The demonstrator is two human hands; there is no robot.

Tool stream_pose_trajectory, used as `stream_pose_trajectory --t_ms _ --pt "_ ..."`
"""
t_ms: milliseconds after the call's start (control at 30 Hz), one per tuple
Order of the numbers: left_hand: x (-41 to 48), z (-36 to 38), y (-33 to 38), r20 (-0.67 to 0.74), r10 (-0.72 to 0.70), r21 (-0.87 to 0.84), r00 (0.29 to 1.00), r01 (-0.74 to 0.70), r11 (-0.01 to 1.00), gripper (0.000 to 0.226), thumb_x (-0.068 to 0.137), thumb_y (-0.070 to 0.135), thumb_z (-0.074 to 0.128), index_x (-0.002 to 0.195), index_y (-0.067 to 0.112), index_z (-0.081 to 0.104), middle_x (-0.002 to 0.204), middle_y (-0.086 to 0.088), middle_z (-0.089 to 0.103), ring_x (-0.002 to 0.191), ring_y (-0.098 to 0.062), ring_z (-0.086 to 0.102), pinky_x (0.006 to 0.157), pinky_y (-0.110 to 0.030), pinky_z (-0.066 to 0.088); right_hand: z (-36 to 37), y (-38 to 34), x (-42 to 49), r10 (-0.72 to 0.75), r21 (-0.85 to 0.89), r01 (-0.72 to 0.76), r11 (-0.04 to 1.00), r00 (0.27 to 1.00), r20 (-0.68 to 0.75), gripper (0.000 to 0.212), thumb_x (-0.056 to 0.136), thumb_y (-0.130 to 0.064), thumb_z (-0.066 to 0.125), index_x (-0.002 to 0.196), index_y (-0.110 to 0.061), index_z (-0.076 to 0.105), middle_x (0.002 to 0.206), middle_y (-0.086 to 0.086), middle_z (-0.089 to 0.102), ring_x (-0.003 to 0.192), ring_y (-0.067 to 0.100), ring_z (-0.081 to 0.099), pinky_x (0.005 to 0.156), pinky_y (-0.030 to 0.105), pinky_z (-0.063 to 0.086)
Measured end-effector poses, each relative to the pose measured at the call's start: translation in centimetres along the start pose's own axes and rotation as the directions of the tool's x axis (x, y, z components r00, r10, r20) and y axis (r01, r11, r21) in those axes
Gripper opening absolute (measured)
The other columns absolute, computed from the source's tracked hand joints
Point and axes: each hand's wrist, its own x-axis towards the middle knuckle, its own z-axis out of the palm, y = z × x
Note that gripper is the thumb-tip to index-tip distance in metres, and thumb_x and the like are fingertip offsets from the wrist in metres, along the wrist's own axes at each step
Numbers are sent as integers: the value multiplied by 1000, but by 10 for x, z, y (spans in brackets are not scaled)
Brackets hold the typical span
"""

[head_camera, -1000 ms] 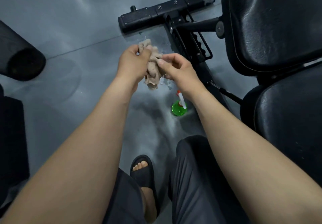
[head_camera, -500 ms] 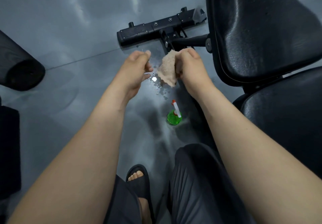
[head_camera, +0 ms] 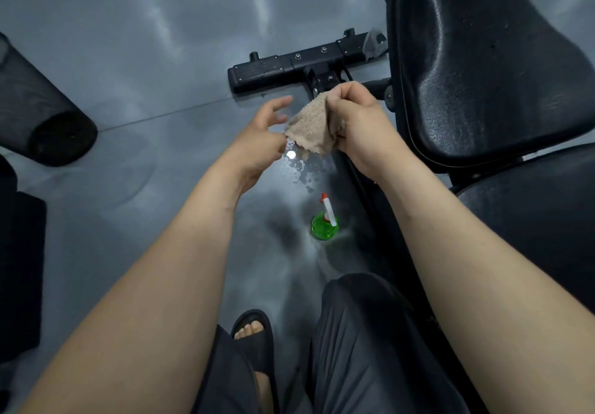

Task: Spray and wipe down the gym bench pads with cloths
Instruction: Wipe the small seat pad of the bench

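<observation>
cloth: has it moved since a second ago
Yes. Against the black floor bar, the cloth has shifted right, toward the back pad. The right hand grips it; the left hand has opened.

The right hand (head_camera: 360,127) grips a beige cloth (head_camera: 310,130); the left hand (head_camera: 257,143) touches its lower corner, fingers loose. A green spray bottle (head_camera: 323,225) stands on the wet floor (head_camera: 161,43) beside the black bench (head_camera: 483,75).
</observation>
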Motion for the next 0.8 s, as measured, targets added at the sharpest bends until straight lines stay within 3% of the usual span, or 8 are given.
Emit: stream_pose_trajectory --t_ms 167,300,367,467,567,633,700,800 --pt "1 -2 9 -42 210 61 977 -207 976 22 97 2 62 98 23 72 78 21 73 72 9 61 70 -9 45 -5 -19 4 -10 -84 5 996 998 -58 12 103 -20 50 91 -20 50 70 4 54 56 17 49 52 30 45" --pt "-3 -18 27 -57 309 72 949 -305 950 17 99 6 57 97 1 73 76 -4 73 71 -20 65 75 -36 55 -9 -33 7 -24 -279 -5 960 995 -100 3 99 -28 56 102 -29 57 93 -3 62 80 15 59 74 43 56" --pt "-9 -19 42 -102 316 1 943 -318 948 21 100 6 49 88 -5 62 65 -9 67 60 -24 59 66 -35 51 -11 -46 4 -18 -300 -5 954 997 -74 20 98 -43 59 110 -27 58 96 -8 62 85 10 58 76 34 51" --pt "-13 -16 67 -239 296 64 925 -289 955 22 100 14 46 79 14 53 63 5 55 60 -10 48 59 -25 40 -22 -70 -9 -21 -413 77 908 990 139 41 92 -66 60 113 -31 61 97 -16 62 89 1 58 76 21 42" --pt "-10 -19 94 -232 295 204 927 -250 947 22 103 26 40 83 22 48 69 0 46 57 -14 43 52 -28 37 -26 -87 -18 -33 -539 196 819 954 298 38 87 -53 74 109 -24 64 86 -17 65 74 -4 59 69 16 48" --pt "-9 -22 113 -232 286 335 930 -200 921 25 104 27 38 80 22 44 65 1 42 47 -13 38 40 -23 30 -28 -95 -17 -84 -539 226 811 958 276 23 91 -38 75 104 -22 66 88 -9 71 75 3 63 71 26 55" --pt "-7 -25 124 -207 257 480 944 -131 867 25 102 26 39 81 17 49 65 -1 44 48 -17 40 40 -23 31 -32 -104 -18 -129 -489 224 843 967 221 13 99 -30 65 99 -17 68 80 -2 69 68 9 61 62 33 53" --pt "-10 -24 128 -147 40 444 988 30 896 25 101 34 47 85 19 59 73 -9 52 55 -21 48 47 -24 37 -39 -112 -18 -95 -329 154 932 977 189 17 104 -23 54 96 -11 64 70 10 58 54 24 52 50 33 41"
